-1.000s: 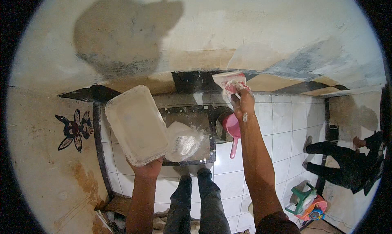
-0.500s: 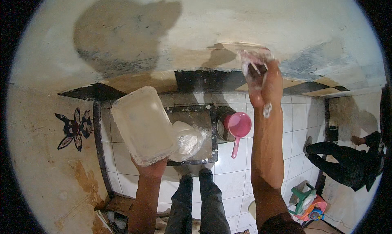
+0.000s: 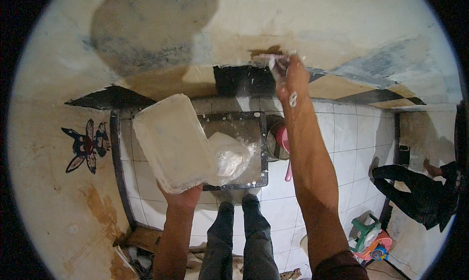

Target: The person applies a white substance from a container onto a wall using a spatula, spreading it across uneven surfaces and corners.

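My left hand (image 3: 181,196) grips the lower edge of a cream, rectangular plastic container (image 3: 173,143) and holds it tilted above the floor. White paste is smeared along its rim. Up at the stained wall (image 3: 234,33), my right hand (image 3: 295,77) is closed around a thin, pinkish flat scraper (image 3: 266,56), its edge against the surface just above a black painted patch (image 3: 244,79). Fingers and motion partly hide the scraper. White paste coats the right fingers, and a blob sits on that wrist.
Below lies a dark square board (image 3: 254,175) bearing a plastic bag of white powder (image 3: 227,158). Beside it a pink dipper (image 3: 282,138) rests on a dark round bucket (image 3: 276,126). Another person's dark-clothed legs (image 3: 405,184) show at right, near a green stool (image 3: 364,233).
My right hand has moved left and slightly up along the wall with the scraper, and the forearm now partly covers the dipper. My left hand still holds the container.
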Demonstrator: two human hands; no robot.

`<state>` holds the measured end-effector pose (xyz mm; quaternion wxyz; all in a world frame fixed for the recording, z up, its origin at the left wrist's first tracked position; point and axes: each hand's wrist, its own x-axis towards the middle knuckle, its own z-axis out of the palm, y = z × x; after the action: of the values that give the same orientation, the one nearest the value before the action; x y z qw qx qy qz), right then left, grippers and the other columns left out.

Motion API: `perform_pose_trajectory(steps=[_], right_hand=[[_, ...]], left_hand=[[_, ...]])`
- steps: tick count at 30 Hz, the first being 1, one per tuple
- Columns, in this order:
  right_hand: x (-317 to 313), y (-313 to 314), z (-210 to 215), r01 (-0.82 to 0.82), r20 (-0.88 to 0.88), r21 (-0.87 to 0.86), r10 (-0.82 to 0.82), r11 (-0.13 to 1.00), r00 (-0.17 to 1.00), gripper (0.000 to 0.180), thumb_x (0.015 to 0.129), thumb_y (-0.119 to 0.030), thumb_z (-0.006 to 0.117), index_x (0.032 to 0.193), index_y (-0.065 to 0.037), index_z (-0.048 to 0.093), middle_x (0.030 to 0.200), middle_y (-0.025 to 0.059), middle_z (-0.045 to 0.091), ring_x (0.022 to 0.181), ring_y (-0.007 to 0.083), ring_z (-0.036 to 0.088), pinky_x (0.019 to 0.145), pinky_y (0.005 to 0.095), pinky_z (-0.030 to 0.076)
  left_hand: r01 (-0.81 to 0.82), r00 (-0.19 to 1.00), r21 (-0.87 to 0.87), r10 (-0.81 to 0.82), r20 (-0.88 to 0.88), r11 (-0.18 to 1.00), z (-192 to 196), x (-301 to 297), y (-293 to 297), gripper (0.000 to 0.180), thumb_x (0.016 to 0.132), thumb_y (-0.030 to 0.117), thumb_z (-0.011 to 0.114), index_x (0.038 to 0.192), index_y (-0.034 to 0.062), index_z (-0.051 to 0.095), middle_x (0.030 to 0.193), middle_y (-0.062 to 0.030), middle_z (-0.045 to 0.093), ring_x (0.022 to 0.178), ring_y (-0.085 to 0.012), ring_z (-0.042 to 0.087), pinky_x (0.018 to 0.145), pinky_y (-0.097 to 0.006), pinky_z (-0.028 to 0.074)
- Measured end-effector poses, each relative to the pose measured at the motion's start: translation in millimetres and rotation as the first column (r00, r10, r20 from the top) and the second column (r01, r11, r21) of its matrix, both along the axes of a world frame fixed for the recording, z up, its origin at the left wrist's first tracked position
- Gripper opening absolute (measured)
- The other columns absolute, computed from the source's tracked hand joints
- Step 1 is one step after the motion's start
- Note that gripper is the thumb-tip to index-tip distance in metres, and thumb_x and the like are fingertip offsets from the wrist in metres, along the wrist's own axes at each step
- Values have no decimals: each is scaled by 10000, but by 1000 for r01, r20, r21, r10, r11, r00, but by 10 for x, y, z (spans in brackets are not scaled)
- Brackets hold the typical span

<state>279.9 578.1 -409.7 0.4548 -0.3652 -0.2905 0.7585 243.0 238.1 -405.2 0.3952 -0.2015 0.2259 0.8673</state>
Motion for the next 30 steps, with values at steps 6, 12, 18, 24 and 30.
perform_pose_trajectory(steps=[6, 12, 18, 24, 30], right_hand=[[76, -440, 1127, -4, -52, 65, 7, 998, 999, 227, 929, -208, 514, 1050, -20, 554, 1037, 106, 595, 977, 207, 582, 795, 331, 524], [285, -727, 77, -161, -33, -30, 160, 986, 987, 219, 903, -140, 512, 1067, -11, 582, 1011, 103, 644, 900, 215, 638, 761, 348, 534], [-301, -270, -83, -81, -7, -70, 81, 994, 997, 186, 931, -150, 478, 1025, -23, 577, 957, 103, 628, 822, 204, 604, 753, 351, 528], [-231, -429, 1313, -116, -102, -36, 112, 993, 989, 173, 921, -134, 493, 1033, -20, 560, 967, 107, 603, 918, 217, 591, 782, 341, 520], [777, -395, 1012, -140, -137, -96, 126, 986, 983, 352, 835, -105, 603, 1168, -58, 498, 1050, 86, 603, 917, 229, 623, 714, 333, 537]], left_hand=[[49, 997, -23, -50, -56, 999, 175, 7, -35, 569, 899, 496, 429, 1348, 147, 436, 1319, -79, 509, 1214, -299, 496, 988, -531, 419], [41, 999, 10, -41, -18, 999, 148, -15, -123, 585, 889, 515, 431, 1351, 157, 432, 1317, -73, 510, 1219, -297, 491, 998, -536, 407], [71, 995, 23, -69, -71, 997, 165, 1, -111, 593, 881, 529, 425, 1346, 161, 437, 1312, -79, 509, 1211, -302, 489, 983, -541, 411], [79, 994, -63, -84, -67, 995, 397, 17, -36, 599, 873, 534, 435, 1333, 152, 444, 1301, -75, 516, 1193, -302, 502, 970, -533, 423], [84, 991, -62, -90, -96, 995, 432, 130, 196, 578, 889, 517, 428, 1333, 147, 443, 1296, -68, 519, 1188, -297, 506, 969, -525, 427]])
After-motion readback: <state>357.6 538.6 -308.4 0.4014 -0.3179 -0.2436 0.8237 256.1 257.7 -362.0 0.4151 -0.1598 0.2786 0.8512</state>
